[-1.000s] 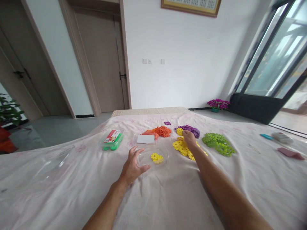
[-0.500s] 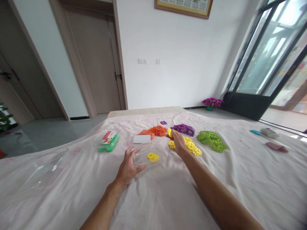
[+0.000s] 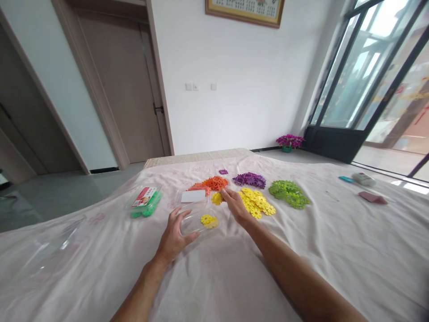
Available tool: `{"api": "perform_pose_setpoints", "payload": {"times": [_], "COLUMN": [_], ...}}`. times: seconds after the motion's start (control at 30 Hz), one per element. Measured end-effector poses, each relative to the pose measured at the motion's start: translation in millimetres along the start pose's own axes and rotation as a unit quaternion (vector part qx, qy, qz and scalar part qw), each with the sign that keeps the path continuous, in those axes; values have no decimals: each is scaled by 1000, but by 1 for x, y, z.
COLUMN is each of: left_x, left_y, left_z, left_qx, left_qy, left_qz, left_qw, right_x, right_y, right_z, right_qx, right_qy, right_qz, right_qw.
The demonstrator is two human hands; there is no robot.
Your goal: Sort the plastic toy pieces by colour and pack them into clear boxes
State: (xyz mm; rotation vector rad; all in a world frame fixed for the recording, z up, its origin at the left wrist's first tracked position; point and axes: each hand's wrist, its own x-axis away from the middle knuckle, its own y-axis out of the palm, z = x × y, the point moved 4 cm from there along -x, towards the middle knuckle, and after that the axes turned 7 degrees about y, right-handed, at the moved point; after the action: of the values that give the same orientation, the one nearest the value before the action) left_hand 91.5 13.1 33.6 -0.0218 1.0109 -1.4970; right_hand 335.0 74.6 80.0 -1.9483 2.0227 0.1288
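Observation:
My left hand (image 3: 177, 232) grips the left end of a clear plastic box (image 3: 192, 224), thumb at the near side and fingers at the far side. Some yellow flower-shaped pieces (image 3: 209, 221) lie inside it, toward the right. Pinched in my right hand (image 3: 235, 206) is a yellow flower-shaped piece (image 3: 216, 198), held just above the box's far right corner. Whether it is one piece or a small stack, I cannot tell. A pile of yellow flower-shaped pieces (image 3: 257, 203) spreads on the cloth to the right of that hand.
Orange pieces (image 3: 215, 183), purple pieces (image 3: 250, 180) and green pieces (image 3: 288, 194) lie in piles on the pale cloth (image 3: 214, 277). A lidded box of green pieces (image 3: 146, 202) stands left. A white card (image 3: 193, 196) lies behind my box. Small items, including a pink cloth (image 3: 372, 198), lie far right.
My right hand has moved left from the yellow pile toward the clear box, carrying the yellow piece. My left hand keeps its grip on the box. The camera view has shifted slightly right.

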Motion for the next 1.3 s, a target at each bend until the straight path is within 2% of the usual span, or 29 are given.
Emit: {"api": "perform_pose_setpoints", "payload": {"times": [0.07,0.13,0.27,0.33,0.43,0.53,0.77,0.9,1.13,1.3], "left_x": [0,0,0,0,1,1,0,0,0,0], "left_y": [0,0,0,1,1,1,1,1,1,2], "left_z": [1,1,-1,-2,-3,-3,-4,-3,-3,-5], "left_qx": [-1,-2,-7,-9,-10,-8,-2,-5,3,3], "left_qy": [4,4,2,5,3,-2,-7,-4,-9,-7], "left_qz": [3,2,3,6,6,0,-8,-4,-3,-1], "left_qw": [1000,1000,1000,1000,1000,1000,1000,1000,1000,1000], "right_x": [-2,-6,-9,-8,-5,-5,-6,-4,-5,-7], "right_y": [-6,-22,-58,-68,-68,-64,-61,-56,-53,-53], "right_z": [1,3,10,16,26,31,26,23,24,28], "right_qx": [85,215,455,518,570,592,624,643,651,666], "right_qy": [-3,2,22,34,41,36,2,-21,-39,-39], "right_qz": [14,61,127,123,69,21,-20,-17,-51,-21], "right_qw": [996,975,881,846,818,805,781,765,756,744]}}
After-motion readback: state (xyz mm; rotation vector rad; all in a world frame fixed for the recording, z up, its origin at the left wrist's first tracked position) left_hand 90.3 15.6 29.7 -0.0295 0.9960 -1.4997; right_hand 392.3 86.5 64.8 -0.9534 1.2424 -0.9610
